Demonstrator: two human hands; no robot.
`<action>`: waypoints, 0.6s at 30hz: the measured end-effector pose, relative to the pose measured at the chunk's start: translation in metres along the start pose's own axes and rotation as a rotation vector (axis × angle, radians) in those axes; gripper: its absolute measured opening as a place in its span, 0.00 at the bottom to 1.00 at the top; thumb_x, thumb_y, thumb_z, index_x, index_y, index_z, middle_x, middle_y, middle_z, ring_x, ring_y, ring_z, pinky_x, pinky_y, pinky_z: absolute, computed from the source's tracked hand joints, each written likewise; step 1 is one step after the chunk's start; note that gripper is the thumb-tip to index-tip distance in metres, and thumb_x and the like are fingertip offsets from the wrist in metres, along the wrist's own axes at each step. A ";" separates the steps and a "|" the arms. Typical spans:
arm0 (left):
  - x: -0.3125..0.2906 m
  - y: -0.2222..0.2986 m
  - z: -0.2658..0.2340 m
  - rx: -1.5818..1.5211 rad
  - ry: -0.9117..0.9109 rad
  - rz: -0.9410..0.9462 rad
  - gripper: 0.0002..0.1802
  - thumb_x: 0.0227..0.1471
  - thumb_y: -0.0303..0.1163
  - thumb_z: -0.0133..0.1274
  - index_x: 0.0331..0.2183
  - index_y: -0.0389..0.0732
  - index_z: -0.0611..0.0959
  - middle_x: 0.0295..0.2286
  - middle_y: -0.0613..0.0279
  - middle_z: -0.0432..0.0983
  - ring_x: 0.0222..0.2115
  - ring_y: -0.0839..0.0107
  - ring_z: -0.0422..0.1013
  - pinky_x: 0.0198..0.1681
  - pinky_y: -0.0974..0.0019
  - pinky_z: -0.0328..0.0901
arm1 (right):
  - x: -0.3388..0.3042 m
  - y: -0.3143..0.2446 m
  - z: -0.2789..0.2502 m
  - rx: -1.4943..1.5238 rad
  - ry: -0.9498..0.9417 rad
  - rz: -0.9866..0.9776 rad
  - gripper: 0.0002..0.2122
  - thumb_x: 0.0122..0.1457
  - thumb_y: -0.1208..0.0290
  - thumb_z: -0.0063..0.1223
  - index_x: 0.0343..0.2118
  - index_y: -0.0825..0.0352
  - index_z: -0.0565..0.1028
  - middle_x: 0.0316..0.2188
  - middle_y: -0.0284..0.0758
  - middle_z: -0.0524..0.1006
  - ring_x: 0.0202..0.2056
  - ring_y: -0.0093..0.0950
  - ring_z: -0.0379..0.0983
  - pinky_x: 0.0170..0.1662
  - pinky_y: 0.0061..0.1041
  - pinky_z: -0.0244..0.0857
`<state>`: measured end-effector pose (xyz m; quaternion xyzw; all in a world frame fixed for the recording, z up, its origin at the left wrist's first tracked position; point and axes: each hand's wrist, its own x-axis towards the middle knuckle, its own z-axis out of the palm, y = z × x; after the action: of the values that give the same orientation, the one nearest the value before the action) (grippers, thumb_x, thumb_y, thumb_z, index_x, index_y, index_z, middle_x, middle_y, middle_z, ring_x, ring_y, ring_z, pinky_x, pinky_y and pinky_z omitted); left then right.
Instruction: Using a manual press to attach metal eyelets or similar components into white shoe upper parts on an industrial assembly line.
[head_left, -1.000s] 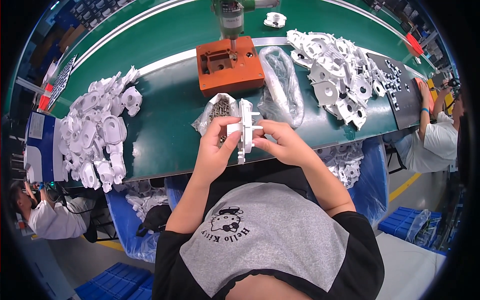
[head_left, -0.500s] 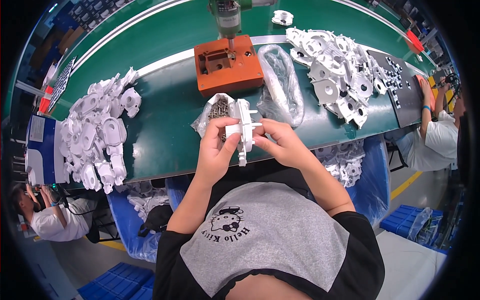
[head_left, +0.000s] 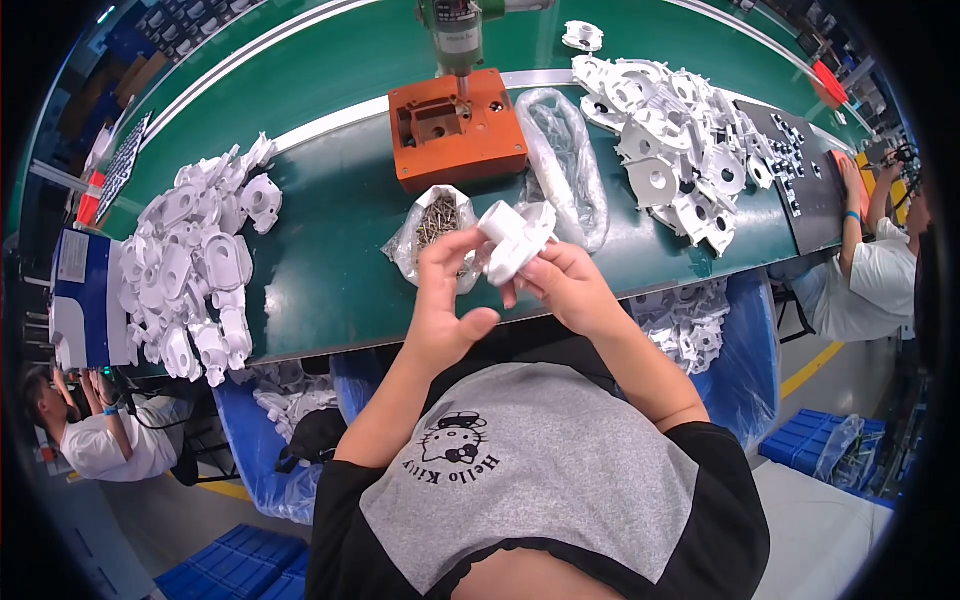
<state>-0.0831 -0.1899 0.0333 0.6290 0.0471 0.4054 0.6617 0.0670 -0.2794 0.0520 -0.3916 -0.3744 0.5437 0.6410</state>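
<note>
A white moulded plastic part (head_left: 516,243) with a short round tube on it is held up over the bench's front edge. My right hand (head_left: 572,288) is closed on its right side, thumb in front. My left hand (head_left: 447,305) touches the part's left side with its fingertips, while its thumb stands well apart. Just behind my left fingers lies an open clear bag of screws (head_left: 437,222). Beyond it an orange fixture block (head_left: 458,150) sits under the tip of a green and silver power screwdriver (head_left: 458,40).
White plastic parts lie heaped at left (head_left: 185,262) and right (head_left: 690,140). A crumpled clear bag (head_left: 565,175) rests beside the block. One white part (head_left: 583,36) sits on the green conveyor (head_left: 330,60). Blue lined bins (head_left: 745,350) stand below the bench. Co-workers sit at both sides.
The held white part has been turned and tilted, its tube now facing up and left. My left thumb has come off it. On the conveyor, the single part has shifted right.
</note>
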 end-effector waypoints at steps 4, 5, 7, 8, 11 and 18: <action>-0.003 -0.006 0.001 0.131 0.017 -0.062 0.25 0.49 0.24 0.56 0.48 0.38 0.64 0.47 0.56 0.64 0.50 0.68 0.61 0.54 0.63 0.56 | 0.000 0.000 0.000 0.198 -0.033 0.114 0.11 0.62 0.68 0.45 0.34 0.72 0.72 0.21 0.28 0.66 0.24 0.19 0.63 0.33 0.22 0.65; -0.003 -0.006 0.001 0.130 0.016 -0.061 0.25 0.49 0.24 0.56 0.48 0.38 0.64 0.47 0.56 0.64 0.50 0.68 0.61 0.54 0.63 0.56 | 0.000 0.000 -0.001 0.235 -0.059 0.145 0.10 0.62 0.68 0.45 0.33 0.72 0.72 0.20 0.28 0.65 0.23 0.19 0.62 0.31 0.22 0.66; -0.003 -0.005 -0.001 0.006 0.053 -0.196 0.22 0.50 0.21 0.53 0.47 0.38 0.65 0.44 0.59 0.66 0.46 0.72 0.64 0.51 0.64 0.57 | -0.002 -0.002 -0.001 0.261 -0.094 0.187 0.10 0.62 0.68 0.45 0.33 0.72 0.71 0.20 0.29 0.66 0.23 0.20 0.64 0.30 0.22 0.66; -0.003 -0.005 0.000 -0.017 0.080 -0.191 0.20 0.52 0.20 0.51 0.47 0.37 0.65 0.42 0.59 0.68 0.44 0.73 0.66 0.50 0.66 0.58 | -0.003 -0.003 0.000 0.290 -0.130 0.230 0.10 0.61 0.69 0.45 0.33 0.72 0.71 0.20 0.30 0.66 0.22 0.21 0.65 0.29 0.23 0.66; 0.001 -0.004 -0.005 -0.082 0.146 -0.237 0.19 0.53 0.21 0.50 0.47 0.36 0.65 0.42 0.58 0.69 0.43 0.73 0.66 0.50 0.67 0.59 | -0.005 -0.012 0.004 0.141 -0.243 0.263 0.09 0.63 0.69 0.45 0.33 0.70 0.71 0.20 0.30 0.70 0.22 0.21 0.70 0.31 0.20 0.66; -0.001 0.010 -0.044 -0.357 0.318 -0.337 0.16 0.56 0.24 0.45 0.45 0.34 0.62 0.41 0.49 0.71 0.39 0.63 0.74 0.40 0.61 0.74 | 0.019 -0.035 -0.062 -0.507 0.284 -0.188 0.07 0.58 0.79 0.41 0.34 0.74 0.72 0.24 0.36 0.75 0.27 0.24 0.72 0.33 0.22 0.67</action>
<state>-0.1141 -0.1571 0.0328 0.4145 0.1821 0.3852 0.8042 0.1393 -0.2702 0.0589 -0.5748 -0.4395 0.3108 0.6163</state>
